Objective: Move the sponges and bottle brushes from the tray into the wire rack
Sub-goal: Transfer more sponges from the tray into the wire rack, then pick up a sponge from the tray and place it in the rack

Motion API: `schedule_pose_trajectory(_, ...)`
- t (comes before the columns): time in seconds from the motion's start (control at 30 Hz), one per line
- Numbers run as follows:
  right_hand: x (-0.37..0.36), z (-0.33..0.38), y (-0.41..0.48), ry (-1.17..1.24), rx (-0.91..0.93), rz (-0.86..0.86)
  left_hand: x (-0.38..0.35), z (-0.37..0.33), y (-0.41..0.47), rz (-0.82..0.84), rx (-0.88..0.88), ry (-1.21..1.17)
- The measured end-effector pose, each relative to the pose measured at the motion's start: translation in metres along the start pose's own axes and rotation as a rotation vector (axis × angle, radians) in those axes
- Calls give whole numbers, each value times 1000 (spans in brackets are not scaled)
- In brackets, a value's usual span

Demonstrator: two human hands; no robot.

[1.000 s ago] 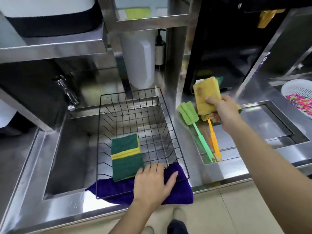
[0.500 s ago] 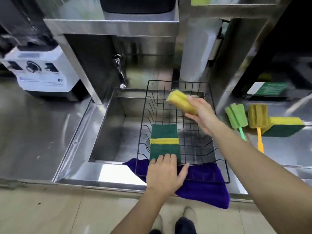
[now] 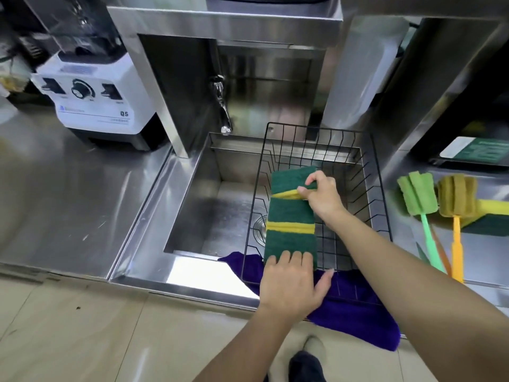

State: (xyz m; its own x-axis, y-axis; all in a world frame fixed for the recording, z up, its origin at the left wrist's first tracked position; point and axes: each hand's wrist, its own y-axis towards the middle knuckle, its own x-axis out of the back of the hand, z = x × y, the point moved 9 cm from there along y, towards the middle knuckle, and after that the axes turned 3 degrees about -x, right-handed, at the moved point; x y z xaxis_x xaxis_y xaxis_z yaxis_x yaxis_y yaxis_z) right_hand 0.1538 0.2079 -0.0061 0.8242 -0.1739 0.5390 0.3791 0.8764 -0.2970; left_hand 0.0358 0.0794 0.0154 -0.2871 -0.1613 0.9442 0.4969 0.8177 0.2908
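A black wire rack [image 3: 381, 199] sits over the sink. Inside it lie green-and-yellow sponges in a row [image 3: 290, 232]. My right hand [image 3: 322, 197] pinches the far sponge [image 3: 289, 180] by its right end, green side up, just behind the others. My left hand [image 3: 292, 282] lies flat on the rack's front edge, fingertips on the nearest sponge. On the tray [image 3: 490, 260] to the right lie a green bottle brush [image 3: 418, 197], a yellow-orange bottle brush [image 3: 457, 199] and another sponge [image 3: 493, 216] partly behind them.
A purple cloth [image 3: 355, 307] hangs under the rack's front over the counter edge. The sink basin [image 3: 214, 216] opens left of the rack, with a tap [image 3: 221, 106] behind. A white blender base [image 3: 96, 100] stands on the left counter.
My right hand has lowered the sponge from above the rack's back into the rack, flipped green side up. The camera has moved closer. My left hand stays on the rack's front.
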Motion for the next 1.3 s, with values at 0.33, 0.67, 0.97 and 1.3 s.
schedule_pose_trajectory(0.33, 5, -21, 7, -266, -85, 56, -4, 0, 2, 75, -11, -1)
schedule_pose_trajectory(0.67, 22, -4, -8, -261, 19, 320, -10, -23, 6, 177, -140, 48)
schedule_pose_trajectory(0.97, 153, -12, -9, -51, 145, -59, -42, -118, 15, 551, -402, -10)
schedule_pose_trajectory(1.3, 287, -143, -14, -617, -332, -293, -53, -124, 18, 560, -389, 60)
